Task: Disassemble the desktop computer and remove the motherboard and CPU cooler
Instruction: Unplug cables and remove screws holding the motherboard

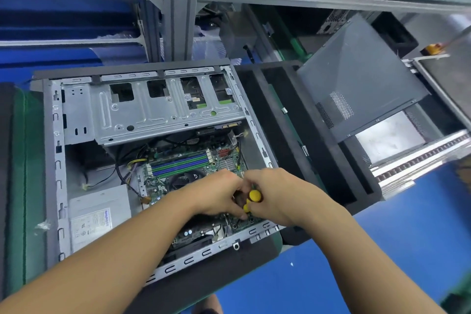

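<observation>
An open desktop case lies on its side in front of me. The green motherboard sits inside, with blue and green memory slots. The black CPU cooler fan shows just beyond my hands, partly hidden by them. My right hand grips a yellow-and-black screwdriver over the board's right part. My left hand is curled against the screwdriver's lower part; its fingertips are hidden.
A silver power supply fills the case's near-left corner and a metal drive cage spans the far side. The removed grey side panel leans at right over black foam. A blue surface lies at right.
</observation>
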### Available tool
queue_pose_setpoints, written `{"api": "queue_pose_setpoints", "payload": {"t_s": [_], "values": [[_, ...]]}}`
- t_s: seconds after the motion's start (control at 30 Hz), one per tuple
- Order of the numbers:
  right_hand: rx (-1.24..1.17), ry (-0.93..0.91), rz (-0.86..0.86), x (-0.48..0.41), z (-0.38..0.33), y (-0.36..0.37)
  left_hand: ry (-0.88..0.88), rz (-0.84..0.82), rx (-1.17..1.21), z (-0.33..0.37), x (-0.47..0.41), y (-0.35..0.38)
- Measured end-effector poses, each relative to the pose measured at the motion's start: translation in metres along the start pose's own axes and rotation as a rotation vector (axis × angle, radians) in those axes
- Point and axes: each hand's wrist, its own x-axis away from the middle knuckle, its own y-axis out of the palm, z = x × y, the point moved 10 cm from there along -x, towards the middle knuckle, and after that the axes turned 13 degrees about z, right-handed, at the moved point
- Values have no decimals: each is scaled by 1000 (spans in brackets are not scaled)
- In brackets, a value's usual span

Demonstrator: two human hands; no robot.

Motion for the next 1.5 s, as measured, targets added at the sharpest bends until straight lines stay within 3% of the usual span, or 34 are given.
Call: {"api": "queue_pose_setpoints", "payload": {"t_s": [0.17,0.43,0.63,0.87,1.07,1.33,1.5], "values": [[17,96,122,0,7,-5,11,-8,34,6,1,2],[-29,74,34,2,0,3,-38,0,-30,-2,1,2],[20,177,219,3,10,-8,-12,3,0,7,-2,1],[-32,108,101,3,2,-3,-17,-2,-55,1,-1,3],[15,221,188,1,12,-5,-50,35,20,2,-2,0],[-25,99,101,1,3,1,-21,-1,-14,1,-1,0],[-72,237,191,6,16,-1,-23,25,7,4,-2,2]]}}
